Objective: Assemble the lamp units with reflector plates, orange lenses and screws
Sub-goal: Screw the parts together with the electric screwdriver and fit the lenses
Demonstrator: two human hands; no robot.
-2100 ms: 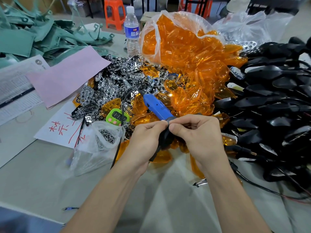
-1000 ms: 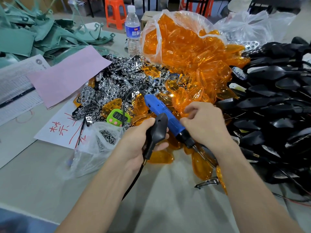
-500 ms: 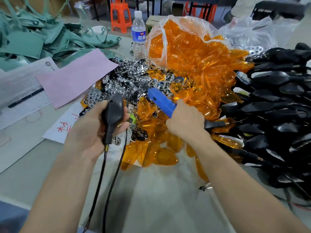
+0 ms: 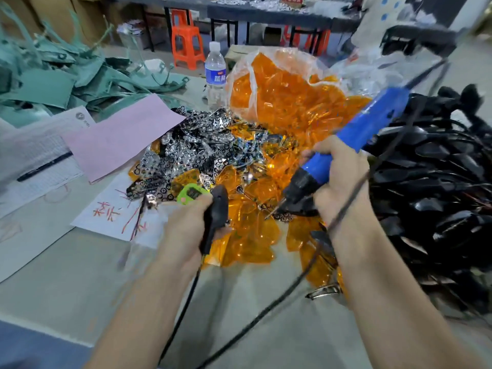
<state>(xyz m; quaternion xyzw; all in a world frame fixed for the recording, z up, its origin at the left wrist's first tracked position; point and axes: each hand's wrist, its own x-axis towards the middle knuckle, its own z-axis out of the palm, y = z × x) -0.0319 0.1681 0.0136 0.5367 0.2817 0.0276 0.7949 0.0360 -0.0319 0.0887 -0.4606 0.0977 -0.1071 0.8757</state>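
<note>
My left hand (image 4: 183, 230) grips a black lamp unit (image 4: 217, 211) upright, its cable trailing down toward me. My right hand (image 4: 338, 177) holds the blue electric screwdriver (image 4: 354, 145) lifted off the table, its bit pointing down-left toward the lamp unit with a gap between them. Loose orange lenses (image 4: 253, 235) lie on the table under both hands. Shiny reflector plates (image 4: 191, 153) are heaped behind them. A clear bag of orange lenses (image 4: 282, 97) stands at the back. Screws cannot be made out.
A big pile of black lamp housings (image 4: 431, 187) with cables fills the right side. A green timer (image 4: 190, 194), pink paper (image 4: 119, 137), white sheets (image 4: 111, 211), a water bottle (image 4: 215, 75) and green parts (image 4: 66, 78) lie left and behind.
My right hand picked up the blue screwdriver from the pile and raised it, bit now angled toward the lamp unit. My left hand moved the lamp unit left, then back toward centre.
</note>
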